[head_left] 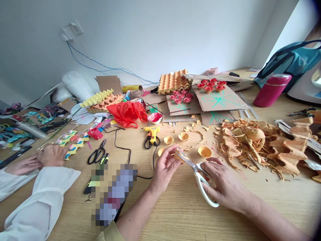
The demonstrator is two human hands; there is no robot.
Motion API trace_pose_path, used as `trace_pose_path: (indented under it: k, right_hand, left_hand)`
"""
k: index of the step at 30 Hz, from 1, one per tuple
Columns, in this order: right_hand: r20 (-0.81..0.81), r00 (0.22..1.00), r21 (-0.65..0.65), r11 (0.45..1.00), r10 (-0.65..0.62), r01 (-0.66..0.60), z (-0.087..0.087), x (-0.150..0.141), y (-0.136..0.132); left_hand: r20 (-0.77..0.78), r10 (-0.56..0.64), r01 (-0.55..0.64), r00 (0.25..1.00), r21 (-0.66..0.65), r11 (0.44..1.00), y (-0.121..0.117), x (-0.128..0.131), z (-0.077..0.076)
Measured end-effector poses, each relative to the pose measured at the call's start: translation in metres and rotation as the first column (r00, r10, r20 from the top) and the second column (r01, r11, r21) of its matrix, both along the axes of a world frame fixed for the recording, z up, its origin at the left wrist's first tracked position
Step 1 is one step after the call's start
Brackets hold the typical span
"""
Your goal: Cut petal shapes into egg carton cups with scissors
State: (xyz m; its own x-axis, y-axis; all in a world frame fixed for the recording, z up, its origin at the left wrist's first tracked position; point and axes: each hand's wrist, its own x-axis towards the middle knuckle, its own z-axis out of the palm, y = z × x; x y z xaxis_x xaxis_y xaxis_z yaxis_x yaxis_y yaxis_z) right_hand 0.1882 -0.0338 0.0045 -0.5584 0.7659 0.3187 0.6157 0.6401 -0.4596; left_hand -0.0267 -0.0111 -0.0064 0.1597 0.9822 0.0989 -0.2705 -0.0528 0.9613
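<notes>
My left hand (165,167) pinches a small orange egg-carton cup (181,156) just above the wooden table (180,211). My right hand (223,184) grips white-handled scissors (200,174), whose blades reach the cup's edge. Three trimmed cups lie just beyond: one (169,139), another (183,136) and a third (205,151). A heap of torn orange carton scraps (253,144) lies to the right of my right hand.
Another person's hands (42,159) in white sleeves rest at the left by paper figures. A yellow glue gun (151,132), black scissors (97,154), a red bag (127,113), egg trays (173,82), cardboard with red flowers (218,97) and a pink bottle (272,90) fill the table.
</notes>
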Motion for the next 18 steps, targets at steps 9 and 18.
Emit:
trace_pose_path:
  k: [9, 18]
  right_hand:
    - [0.025, 1.000, -0.015, 1.000, -0.003, 0.003, 0.0011, 0.0001, 0.0019]
    - [0.019, 1.000, -0.024, 1.000, 0.014, -0.013, 0.0035, 0.0005, -0.0005]
  left_hand:
    - [-0.057, -0.008, 0.012, 0.998, 0.076, 0.997, 0.0027, -0.0018, -0.0062]
    - [-0.036, -0.025, 0.029, 0.999, 0.108, 0.994, 0.0052, -0.0047, -0.0072]
